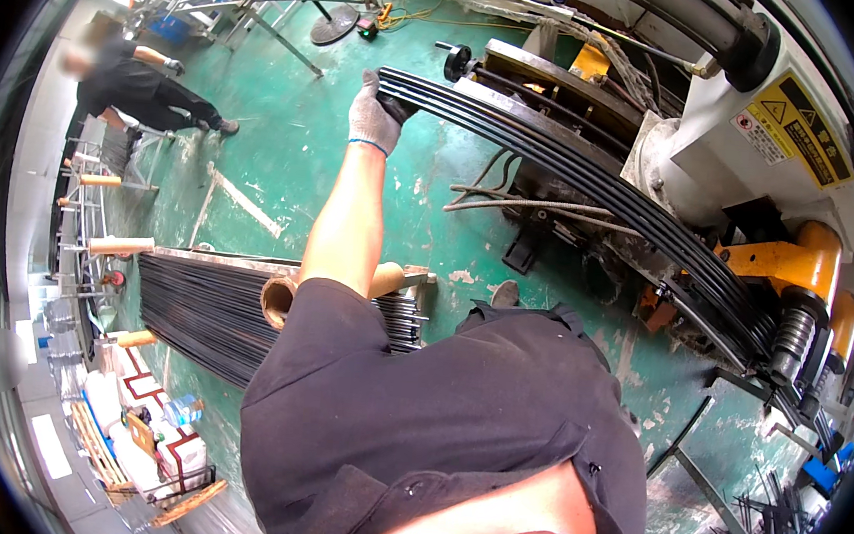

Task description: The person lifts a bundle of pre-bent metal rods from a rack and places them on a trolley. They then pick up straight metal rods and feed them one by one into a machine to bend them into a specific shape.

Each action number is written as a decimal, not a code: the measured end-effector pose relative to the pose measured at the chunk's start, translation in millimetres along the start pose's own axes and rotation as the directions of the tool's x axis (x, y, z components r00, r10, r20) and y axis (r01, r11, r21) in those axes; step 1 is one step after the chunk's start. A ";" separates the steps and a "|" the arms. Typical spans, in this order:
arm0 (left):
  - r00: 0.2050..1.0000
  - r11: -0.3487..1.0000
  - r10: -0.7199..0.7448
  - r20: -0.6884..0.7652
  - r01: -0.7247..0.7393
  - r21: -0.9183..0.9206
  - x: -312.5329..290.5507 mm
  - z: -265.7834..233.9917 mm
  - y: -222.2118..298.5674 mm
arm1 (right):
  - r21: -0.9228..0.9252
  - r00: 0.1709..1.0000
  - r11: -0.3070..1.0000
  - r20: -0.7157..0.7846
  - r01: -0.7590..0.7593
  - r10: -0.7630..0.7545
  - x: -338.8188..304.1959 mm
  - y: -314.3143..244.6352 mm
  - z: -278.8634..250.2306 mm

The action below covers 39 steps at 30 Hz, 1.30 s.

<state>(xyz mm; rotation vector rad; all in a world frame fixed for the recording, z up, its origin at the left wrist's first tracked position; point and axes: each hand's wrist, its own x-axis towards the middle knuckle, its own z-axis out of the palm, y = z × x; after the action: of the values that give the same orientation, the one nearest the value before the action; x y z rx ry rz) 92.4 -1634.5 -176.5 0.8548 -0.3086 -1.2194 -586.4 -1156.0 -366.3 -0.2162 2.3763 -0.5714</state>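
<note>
My left hand point(372, 120), in a white knit glove with a dark palm, reaches far forward at the end of a bare forearm. Its fingers close round the near end of several long, thin black rods point(566, 162) lying side by side; whether they are hollow I cannot tell. The rods run right and back toward me, over a machine bed point(550, 101), to a yellow clamp arm point(783, 263) and a coiled spring point(795, 336). My right hand does not show.
A rack holds many black rods point(208, 310) and cardboard tubes point(277, 300) left of me. A white machine body point(759, 133) fills the right. Another person point(140, 84) stands at the far left. Cables point(542, 206) hang below the bed; a metal frame point(715, 491) stands lower right.
</note>
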 end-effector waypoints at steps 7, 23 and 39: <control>0.999 0.935 -0.028 0.023 0.018 0.353 11.0 -24.7 4.5 | 0.072 0.966 0.964 -0.014 0.257 -0.257 18.5 -2.2 -1.9; 0.910 0.914 -0.400 -0.109 0.405 0.032 -85.5 -94.2 -143.7 | -0.298 0.956 0.923 0.236 0.244 -0.176 103.2 28.7 -40.5; 0.797 0.673 -0.583 -0.159 0.584 0.454 -358.9 152.6 -453.4 | -0.038 0.830 0.933 0.471 0.357 -0.299 285.8 -168.0 -14.0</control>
<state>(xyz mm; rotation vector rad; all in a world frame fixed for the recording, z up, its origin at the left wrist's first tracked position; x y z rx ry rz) -443.5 -1410.7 -319.3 1.4717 -0.3589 -1.7827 -811.8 -1386.2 -445.6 -0.7480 1.9160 -0.4630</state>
